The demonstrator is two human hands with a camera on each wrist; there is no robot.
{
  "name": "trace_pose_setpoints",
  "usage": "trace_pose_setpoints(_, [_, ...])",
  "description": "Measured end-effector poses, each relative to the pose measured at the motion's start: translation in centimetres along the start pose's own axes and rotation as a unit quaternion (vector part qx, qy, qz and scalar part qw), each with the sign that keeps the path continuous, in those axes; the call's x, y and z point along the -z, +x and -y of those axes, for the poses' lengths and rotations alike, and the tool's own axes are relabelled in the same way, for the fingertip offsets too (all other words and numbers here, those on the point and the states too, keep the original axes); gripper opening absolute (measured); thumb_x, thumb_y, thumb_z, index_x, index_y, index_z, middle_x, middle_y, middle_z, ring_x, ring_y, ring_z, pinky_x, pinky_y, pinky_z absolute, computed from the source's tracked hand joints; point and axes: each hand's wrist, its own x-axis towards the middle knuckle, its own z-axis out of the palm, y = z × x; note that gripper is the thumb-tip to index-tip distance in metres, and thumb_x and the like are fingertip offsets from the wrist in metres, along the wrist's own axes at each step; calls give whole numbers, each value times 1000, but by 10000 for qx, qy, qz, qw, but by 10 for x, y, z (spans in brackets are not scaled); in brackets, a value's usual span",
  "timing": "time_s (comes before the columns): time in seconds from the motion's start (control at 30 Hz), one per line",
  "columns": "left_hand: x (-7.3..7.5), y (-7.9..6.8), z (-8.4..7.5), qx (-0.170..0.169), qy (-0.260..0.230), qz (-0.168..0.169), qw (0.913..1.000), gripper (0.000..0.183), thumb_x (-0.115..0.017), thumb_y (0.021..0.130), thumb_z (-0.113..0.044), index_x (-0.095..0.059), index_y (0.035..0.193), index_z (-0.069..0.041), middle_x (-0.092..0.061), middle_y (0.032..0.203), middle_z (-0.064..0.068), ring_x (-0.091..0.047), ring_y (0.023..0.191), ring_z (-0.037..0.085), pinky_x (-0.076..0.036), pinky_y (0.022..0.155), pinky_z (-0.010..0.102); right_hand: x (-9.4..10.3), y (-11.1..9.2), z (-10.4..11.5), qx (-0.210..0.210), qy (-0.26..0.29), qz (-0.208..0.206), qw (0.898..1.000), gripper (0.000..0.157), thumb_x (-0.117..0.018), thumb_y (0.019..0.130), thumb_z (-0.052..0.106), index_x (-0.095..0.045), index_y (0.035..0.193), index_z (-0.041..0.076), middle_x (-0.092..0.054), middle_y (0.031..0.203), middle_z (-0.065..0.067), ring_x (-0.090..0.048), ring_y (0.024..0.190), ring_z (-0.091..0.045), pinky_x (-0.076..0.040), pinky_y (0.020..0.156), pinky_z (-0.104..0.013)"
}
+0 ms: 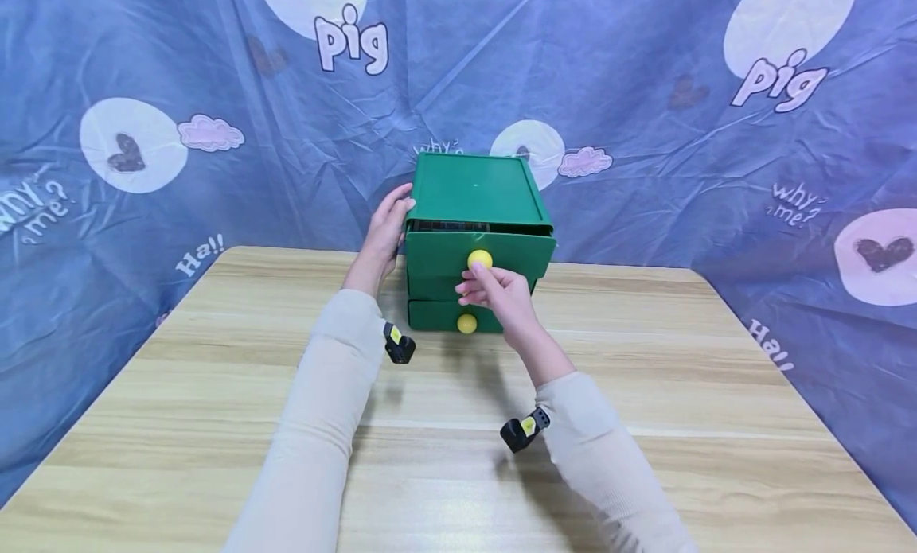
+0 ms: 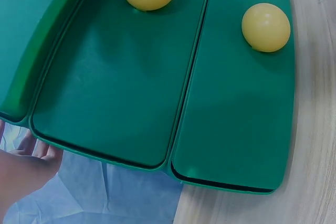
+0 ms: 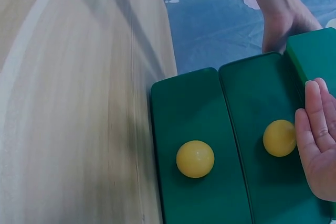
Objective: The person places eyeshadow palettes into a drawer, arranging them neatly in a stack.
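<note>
A green drawer cabinet (image 1: 476, 185) with three drawers stands on the table. Its top drawer (image 1: 437, 255) is pulled out a little, and a dark gap with something inside shows above its front. My right hand (image 1: 501, 294) pinches the yellow round knob (image 1: 479, 258) of that drawer between thumb and finger, its other fingers stretched out below. Against the cabinet's left side rests my left hand (image 1: 387, 227), fingers reaching along it. In the right wrist view the middle drawer's knob (image 3: 279, 138) is right beside my right fingers (image 3: 315, 111). The bottom drawer (image 2: 236, 119) is closed, with its own yellow knob (image 2: 265, 27).
The light wooden table (image 1: 286, 426) spreads in front of the cabinet and to both sides. Behind it hangs a blue printed cloth (image 1: 301, 155). Black wrist cameras (image 1: 521, 431) sit on both sleeves.
</note>
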Motion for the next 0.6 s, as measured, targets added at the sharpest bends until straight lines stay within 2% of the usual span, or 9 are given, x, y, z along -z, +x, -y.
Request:
trace_pose_setpoints(0.17, [0,0,0,-39,-113,70,9999,42,-47,84,-18,-44,126,-15,-45,123,5,-41,108,13,-30,87,37,0,6,5,-80,-226,-7,9997,41,-52,82,42,-64,97,6,-63,82,-16,-60,68,-33,-47,67,-37])
trace_pose_setpoints(0.23, [0,-1,0,-18,-97,61,9999,42,-47,84,-18,-45,126,-15,-44,123,4,-40,108,13,-28,89,39,-2,6,14,-250,-317,12,9992,42,-53,81,45,-64,97,8,-63,83,-14,-60,69,-30,-47,68,-35])
trace_pose_setpoints(0.3, [0,-1,0,9,-64,40,10000,42,-48,84,-19,-45,126,-16,-44,124,4,-40,109,12,-26,90,40,-6,2,28,-446,-383,38,9983,44,-53,80,46,-64,99,7,-64,84,-12,-61,71,-28,-47,69,-33])
trace_pose_setpoints(0.37, [0,-1,-1,21,-50,57,10000,42,-48,84,-19,-44,126,-16,-44,124,4,-40,109,12,-25,90,41,-13,-8,57,-648,-355,69,9972,41,-52,84,39,-62,100,2,-64,85,-13,-61,71,-26,-46,71,-33])
trace_pose_setpoints(0.43, [0,-1,-1,24,-46,71,10000,42,-48,84,-19,-44,127,-16,-43,125,4,-40,109,13,-25,90,41,-17,-12,68,-777,-347,50,9964,43,-52,83,39,-61,101,1,-64,86,-13,-61,72,-25,-46,72,-33])
trace_pose_setpoints(0.53, [0,-1,-1,-13,-91,117,9999,43,-47,85,-18,-43,127,-15,-43,126,5,-40,109,14,-27,90,40,-17,-8,66,-830,-359,-7,9959,43,-52,83,40,-61,100,1,-63,86,-13,-61,71,-25,-46,71,-33])
trace_pose_setpoints(0.6, [0,0,-1,-33,-111,110,9999,42,-47,85,-18,-43,127,-14,-43,125,6,-40,109,14,-28,89,39,-11,3,43,-754,-407,-55,9963,49,-54,78,49,-63,98,5,-64,85,-12,-61,71,-26,-47,68,-33])
